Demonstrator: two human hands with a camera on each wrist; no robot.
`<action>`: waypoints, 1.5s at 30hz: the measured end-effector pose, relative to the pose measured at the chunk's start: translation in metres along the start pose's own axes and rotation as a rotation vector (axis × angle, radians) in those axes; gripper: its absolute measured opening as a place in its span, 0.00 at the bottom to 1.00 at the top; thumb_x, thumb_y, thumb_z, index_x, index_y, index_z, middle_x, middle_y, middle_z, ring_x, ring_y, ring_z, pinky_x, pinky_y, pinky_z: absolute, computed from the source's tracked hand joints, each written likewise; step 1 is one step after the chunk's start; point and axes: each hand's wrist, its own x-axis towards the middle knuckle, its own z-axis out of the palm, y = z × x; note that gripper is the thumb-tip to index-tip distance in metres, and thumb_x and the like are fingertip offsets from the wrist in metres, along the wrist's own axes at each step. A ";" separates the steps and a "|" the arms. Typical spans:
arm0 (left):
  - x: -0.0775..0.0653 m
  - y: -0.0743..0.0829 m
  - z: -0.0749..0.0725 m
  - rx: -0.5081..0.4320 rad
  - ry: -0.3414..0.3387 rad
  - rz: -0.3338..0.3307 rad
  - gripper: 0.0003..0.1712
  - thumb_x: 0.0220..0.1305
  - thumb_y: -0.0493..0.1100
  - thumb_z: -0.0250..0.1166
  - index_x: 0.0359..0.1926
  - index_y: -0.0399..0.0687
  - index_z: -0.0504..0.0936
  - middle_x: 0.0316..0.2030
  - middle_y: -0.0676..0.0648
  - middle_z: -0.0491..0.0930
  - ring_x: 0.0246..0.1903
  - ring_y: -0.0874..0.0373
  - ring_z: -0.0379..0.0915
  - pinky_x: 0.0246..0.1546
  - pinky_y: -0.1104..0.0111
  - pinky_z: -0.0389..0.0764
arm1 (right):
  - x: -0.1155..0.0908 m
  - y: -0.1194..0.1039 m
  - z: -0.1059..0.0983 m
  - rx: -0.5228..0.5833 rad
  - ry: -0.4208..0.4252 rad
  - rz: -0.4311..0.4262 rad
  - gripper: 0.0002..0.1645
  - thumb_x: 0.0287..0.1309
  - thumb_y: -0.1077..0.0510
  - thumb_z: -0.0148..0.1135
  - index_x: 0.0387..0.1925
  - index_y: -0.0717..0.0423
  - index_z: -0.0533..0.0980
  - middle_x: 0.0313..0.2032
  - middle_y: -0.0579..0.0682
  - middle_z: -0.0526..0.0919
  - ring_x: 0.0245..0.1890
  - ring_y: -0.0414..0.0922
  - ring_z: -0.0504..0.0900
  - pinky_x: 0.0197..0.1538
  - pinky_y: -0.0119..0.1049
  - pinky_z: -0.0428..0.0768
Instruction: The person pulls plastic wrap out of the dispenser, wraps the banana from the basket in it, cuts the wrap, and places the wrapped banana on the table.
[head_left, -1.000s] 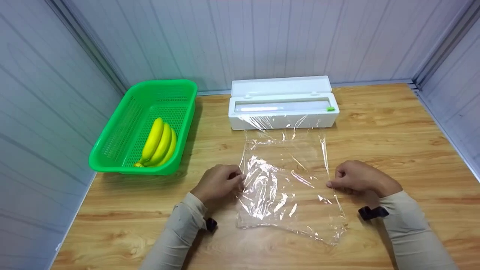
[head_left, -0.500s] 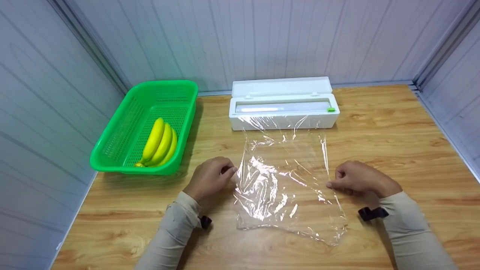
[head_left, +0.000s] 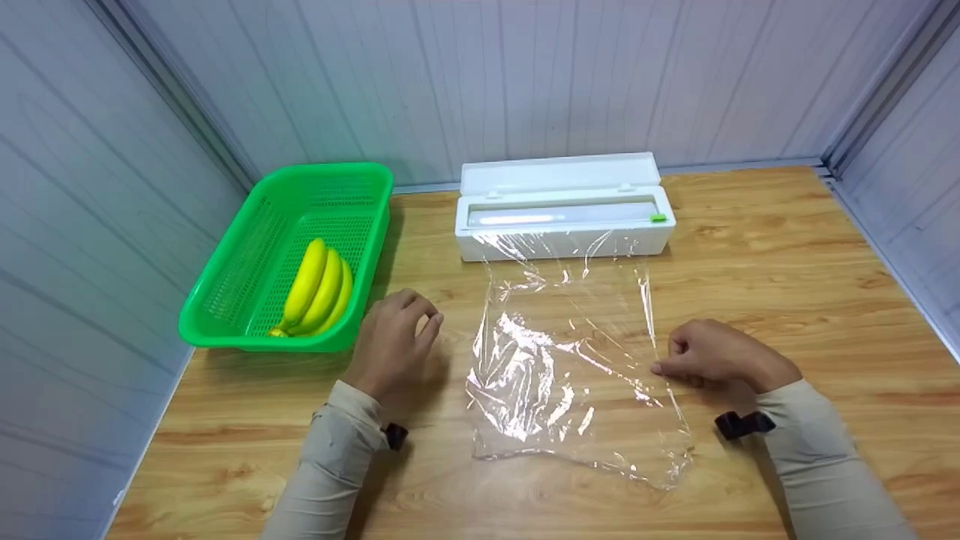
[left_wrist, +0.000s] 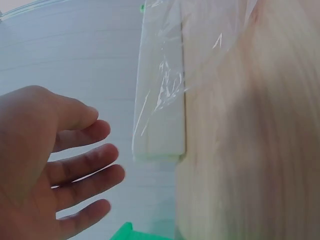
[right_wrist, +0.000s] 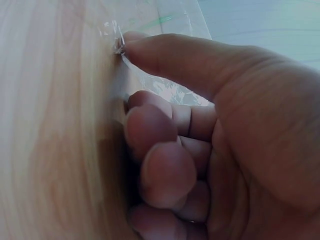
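Observation:
A sheet of clear plastic wrap [head_left: 570, 360] lies over the table, running forward from a white dispenser box [head_left: 562, 244] whose lid stands up. My right hand [head_left: 724, 356] pinches the wrap's right edge between thumb and index finger; in the right wrist view the film bunches at the thumb [right_wrist: 170, 57]. My left hand [head_left: 394, 341] is off the wrap, between it and the green basket [head_left: 195, 322]. Its fingers [left_wrist: 90, 175] are loosely bent and hold nothing in the left wrist view. Inside the basket lies a bunch of yellow bananas [head_left: 319, 289].
The wooden table [head_left: 787, 247] meets grey panel walls [head_left: 585, 82] at the back and on both sides. A small green slider [head_left: 658, 218] sits at the right end of the dispenser's front edge. The basket stands against the back left corner.
My left hand has let go of the wrap's left edge and moved left and forward toward the basket, its fingers loosening. The right hand keeps its pinch in the same place.

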 end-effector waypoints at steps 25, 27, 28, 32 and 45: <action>0.000 -0.034 -0.035 0.032 0.167 -0.090 0.07 0.67 0.41 0.66 0.34 0.42 0.84 0.43 0.41 0.80 0.44 0.43 0.75 0.52 0.50 0.72 | -0.001 0.001 0.001 -0.002 0.000 0.002 0.24 0.59 0.40 0.69 0.20 0.51 0.73 0.15 0.44 0.77 0.16 0.40 0.73 0.21 0.32 0.68; -0.002 -0.039 -0.038 0.043 0.160 -0.112 0.07 0.68 0.41 0.66 0.35 0.41 0.84 0.44 0.40 0.79 0.45 0.41 0.74 0.52 0.49 0.71 | -0.001 0.000 0.001 -0.002 0.001 -0.004 0.24 0.58 0.41 0.70 0.20 0.51 0.73 0.14 0.44 0.77 0.16 0.40 0.73 0.21 0.32 0.68; -0.003 -0.041 -0.039 0.047 0.158 -0.122 0.08 0.68 0.41 0.65 0.35 0.40 0.84 0.44 0.40 0.79 0.45 0.41 0.74 0.52 0.48 0.71 | -0.001 0.000 0.001 -0.003 0.002 -0.006 0.24 0.58 0.41 0.70 0.20 0.51 0.73 0.14 0.44 0.77 0.16 0.40 0.74 0.21 0.32 0.68; -0.007 -0.051 -0.043 0.071 0.155 -0.168 0.08 0.69 0.41 0.64 0.37 0.39 0.83 0.45 0.38 0.79 0.47 0.39 0.74 0.53 0.45 0.70 | -0.001 -0.001 0.000 0.001 0.001 -0.003 0.23 0.58 0.41 0.70 0.20 0.51 0.73 0.15 0.44 0.77 0.16 0.40 0.74 0.21 0.32 0.68; -0.017 -0.072 -0.049 0.130 0.078 -0.297 0.10 0.72 0.40 0.60 0.44 0.36 0.82 0.45 0.36 0.79 0.46 0.37 0.72 0.47 0.41 0.71 | 0.000 -0.001 0.000 -0.013 0.002 0.014 0.24 0.58 0.40 0.70 0.20 0.51 0.73 0.15 0.44 0.77 0.17 0.41 0.74 0.21 0.33 0.70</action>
